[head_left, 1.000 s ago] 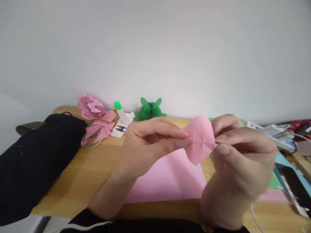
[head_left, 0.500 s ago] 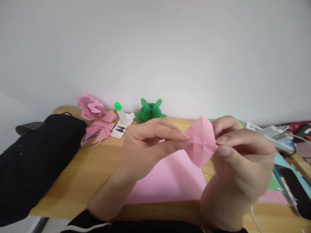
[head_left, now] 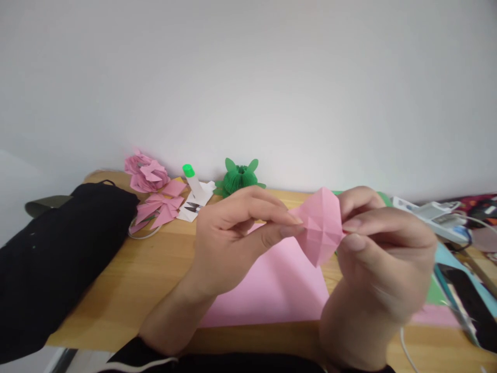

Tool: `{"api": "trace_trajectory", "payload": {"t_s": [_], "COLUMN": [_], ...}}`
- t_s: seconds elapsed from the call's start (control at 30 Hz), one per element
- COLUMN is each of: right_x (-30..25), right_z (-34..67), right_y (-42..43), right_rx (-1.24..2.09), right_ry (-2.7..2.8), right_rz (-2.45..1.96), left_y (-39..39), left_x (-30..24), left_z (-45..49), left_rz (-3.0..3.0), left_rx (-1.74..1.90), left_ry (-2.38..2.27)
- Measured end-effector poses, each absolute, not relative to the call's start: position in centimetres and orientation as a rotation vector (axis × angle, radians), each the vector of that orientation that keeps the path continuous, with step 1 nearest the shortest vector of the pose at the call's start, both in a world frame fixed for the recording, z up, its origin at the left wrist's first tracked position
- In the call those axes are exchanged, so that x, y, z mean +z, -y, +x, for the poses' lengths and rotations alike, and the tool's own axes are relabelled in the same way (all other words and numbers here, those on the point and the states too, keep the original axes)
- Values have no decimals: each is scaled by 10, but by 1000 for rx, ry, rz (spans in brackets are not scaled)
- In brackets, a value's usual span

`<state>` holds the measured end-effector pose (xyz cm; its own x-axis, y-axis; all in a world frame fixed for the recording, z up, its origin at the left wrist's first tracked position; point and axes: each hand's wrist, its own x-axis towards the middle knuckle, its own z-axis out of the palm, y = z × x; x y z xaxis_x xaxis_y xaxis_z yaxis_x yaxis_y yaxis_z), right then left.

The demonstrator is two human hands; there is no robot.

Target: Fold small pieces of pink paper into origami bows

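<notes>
Left hand (head_left: 233,238), right hand (head_left: 388,254), each grip pinched on creased pink paper (head_left: 320,228), opposite ends

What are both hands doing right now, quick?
Left hand: closed, pinching one side of the pink paper.
Right hand: closed, pinching its other side.

We are losing the ends of the folded pink paper (head_left: 320,225) beneath the fingertips of the left hand (head_left: 231,243) and the right hand (head_left: 390,256). The left hand is covering part of a pink sheet (head_left: 275,290). The left edge is cutting off black cloth (head_left: 66,259), the right edge a phone (head_left: 471,303). At far right, we are finding reddish clutter (head_left: 476,201) too blurred to name.
</notes>
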<state>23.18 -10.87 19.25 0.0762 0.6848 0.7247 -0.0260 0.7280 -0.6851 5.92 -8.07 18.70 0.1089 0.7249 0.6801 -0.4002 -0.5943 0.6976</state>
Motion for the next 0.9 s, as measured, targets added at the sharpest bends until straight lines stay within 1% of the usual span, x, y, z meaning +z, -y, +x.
{"api": "trace_trajectory", "payload": {"t_s": [0.23,0.43,0.9], "right_x": [192,193,193], "right_z": [230,230,231], "right_y": [109,112,107], "right_rx": [599,633,511], "right_ry": [1409,1388,1435], "right_rz": [-575,-598,-644], "left_y": [80,82,83], "left_x": [188,186,189], "left_z": [57,59,61], "left_rz": [1610,1680,1787], "left_rx": [1651,1739,1840], "left_ry": [-390,-445,-446]}}
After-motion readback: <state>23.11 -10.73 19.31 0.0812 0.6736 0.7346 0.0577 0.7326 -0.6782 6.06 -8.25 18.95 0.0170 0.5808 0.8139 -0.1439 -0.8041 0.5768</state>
